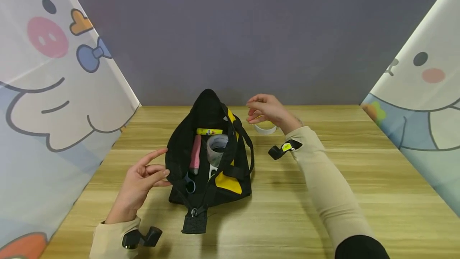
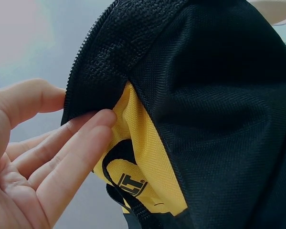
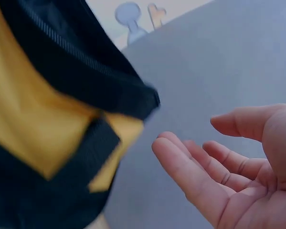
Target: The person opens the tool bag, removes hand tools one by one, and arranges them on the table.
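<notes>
A black and yellow tool bag point(image 1: 244, 187) stands unzipped on the table, its mouth facing up. My left hand point(image 1: 138, 181) pinches the zip edge on the bag's left side; in the left wrist view the thumb and fingers point(image 2: 80, 157) lie on either side of that edge. Inside are a pink box cutter point(image 1: 195, 153), a roll of clear tape point(image 1: 214, 157), a small yellow tube point(image 1: 209, 131) and a blue loop handle point(image 1: 190, 185). My right hand point(image 1: 269, 111) hovers right of the bag with nothing in its loosely bent fingers, thumb apart in the right wrist view.
A white ring-shaped roll point(image 1: 266, 130) with yellow inside lies beneath the right hand, near the table's back edge. A grey panel point(image 1: 230, 39) rises behind the wooden table point(image 1: 305, 227). Cartoon-printed sheets point(image 1: 46, 87) flank both sides. The bag's black strap point(image 1: 250, 147) loops out on the right.
</notes>
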A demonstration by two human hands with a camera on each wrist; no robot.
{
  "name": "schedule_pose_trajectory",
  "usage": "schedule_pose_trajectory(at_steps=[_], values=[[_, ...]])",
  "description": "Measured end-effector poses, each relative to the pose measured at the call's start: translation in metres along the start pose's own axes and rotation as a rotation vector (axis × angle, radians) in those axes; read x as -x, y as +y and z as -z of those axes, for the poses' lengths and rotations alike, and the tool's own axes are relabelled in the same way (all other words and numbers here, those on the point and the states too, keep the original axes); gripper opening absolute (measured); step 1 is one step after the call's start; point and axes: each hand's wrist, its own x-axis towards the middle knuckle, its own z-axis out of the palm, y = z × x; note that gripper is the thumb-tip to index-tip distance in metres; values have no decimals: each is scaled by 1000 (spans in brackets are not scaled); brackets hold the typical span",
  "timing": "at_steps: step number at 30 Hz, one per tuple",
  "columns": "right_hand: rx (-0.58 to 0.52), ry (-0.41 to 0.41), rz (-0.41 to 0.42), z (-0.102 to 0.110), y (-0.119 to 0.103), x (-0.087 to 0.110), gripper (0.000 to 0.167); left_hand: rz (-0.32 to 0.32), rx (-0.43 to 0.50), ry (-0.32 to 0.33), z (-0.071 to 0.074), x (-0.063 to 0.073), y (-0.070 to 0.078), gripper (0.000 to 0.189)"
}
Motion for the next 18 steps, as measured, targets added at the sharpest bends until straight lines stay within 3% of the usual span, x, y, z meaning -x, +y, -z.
schedule_pose_trajectory(at_steps=[11,18], values=[[-49,-121,87,-61,-31,-12,23,-8,0,-1,1,-2,-1,56],[-75,-179,94,-97,-34,-22,23,-13,6,-12,2,-2,-1,56]])
